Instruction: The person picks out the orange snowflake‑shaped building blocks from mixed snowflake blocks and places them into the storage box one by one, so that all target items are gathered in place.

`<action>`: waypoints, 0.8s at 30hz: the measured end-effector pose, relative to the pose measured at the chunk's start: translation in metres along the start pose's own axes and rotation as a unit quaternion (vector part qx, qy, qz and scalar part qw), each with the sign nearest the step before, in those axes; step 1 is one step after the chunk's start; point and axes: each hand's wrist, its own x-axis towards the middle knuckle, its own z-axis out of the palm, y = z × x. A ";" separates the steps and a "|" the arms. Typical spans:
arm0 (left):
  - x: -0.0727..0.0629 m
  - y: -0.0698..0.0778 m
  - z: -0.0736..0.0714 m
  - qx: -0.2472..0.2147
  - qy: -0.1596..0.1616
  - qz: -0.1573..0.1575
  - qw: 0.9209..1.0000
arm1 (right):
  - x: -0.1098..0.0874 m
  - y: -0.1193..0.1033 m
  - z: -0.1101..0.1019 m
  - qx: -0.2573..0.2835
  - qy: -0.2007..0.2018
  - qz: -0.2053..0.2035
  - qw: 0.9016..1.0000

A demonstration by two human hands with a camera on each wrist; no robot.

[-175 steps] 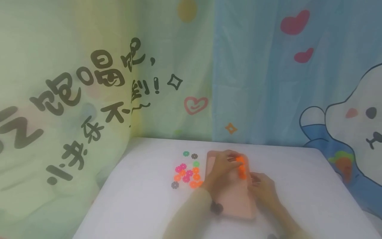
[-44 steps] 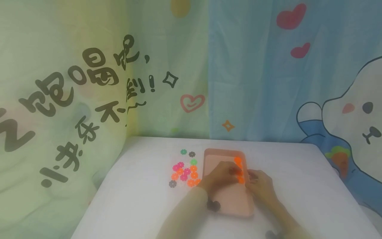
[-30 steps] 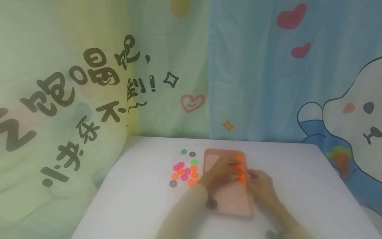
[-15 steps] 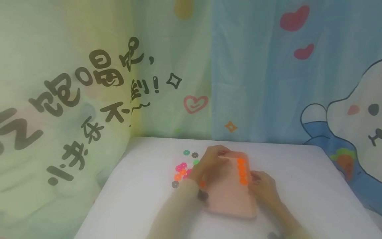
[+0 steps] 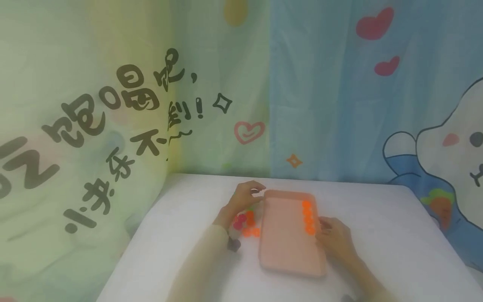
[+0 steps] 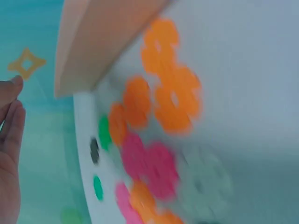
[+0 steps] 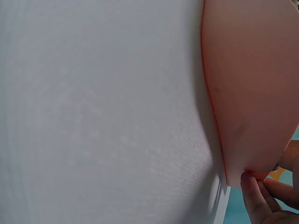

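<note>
In the head view a pink tray (image 5: 286, 247) lies on the white table, with several orange flower-shaped plastic discs (image 5: 308, 218) in a line along its inner right side. My left hand (image 5: 241, 199) is above the loose discs left of the tray, its fingers extended; nothing shows between thumb and fingers in the left wrist view, where the hand (image 6: 9, 158) is at the left edge. The right hand (image 5: 336, 239) holds the tray's right edge. In the right wrist view its fingers (image 7: 252, 196) press the tray's outer wall, with the thumb at the rim.
Loose orange discs (image 6: 177, 100), pink discs (image 6: 161, 170), a pale translucent disc (image 6: 205, 182), green and dark ones lie on the table (image 5: 181, 251) beside the tray. Printed curtains (image 5: 320, 105) hang behind the table.
The left hand has left the orange row inside the tray and moved left, over the tray's edge, to the loose discs. The right hand has stayed at the tray's right edge.
</note>
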 end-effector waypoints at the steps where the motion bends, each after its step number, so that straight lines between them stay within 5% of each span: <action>1: -0.005 -0.001 -0.004 0.001 0.001 -0.012 1.000 | 0.001 0.001 0.000 0.000 0.000 -0.003 1.000; 6: -0.026 -0.011 -0.025 -0.026 -0.019 -0.038 0.999 | 0.004 0.005 0.000 -0.008 0.006 -0.014 1.000; 14: -0.054 -0.035 -0.052 0.036 -0.076 -0.140 0.987 | 0.007 0.009 0.002 -0.008 0.010 -0.018 1.000; 20: -0.069 -0.042 -0.057 0.079 -0.119 -0.185 0.972 | 0.009 0.010 0.002 -0.016 0.007 -0.013 1.000; 24: -0.075 -0.047 -0.055 0.081 -0.128 -0.190 0.970 | 0.010 0.010 0.003 -0.024 0.007 -0.010 1.000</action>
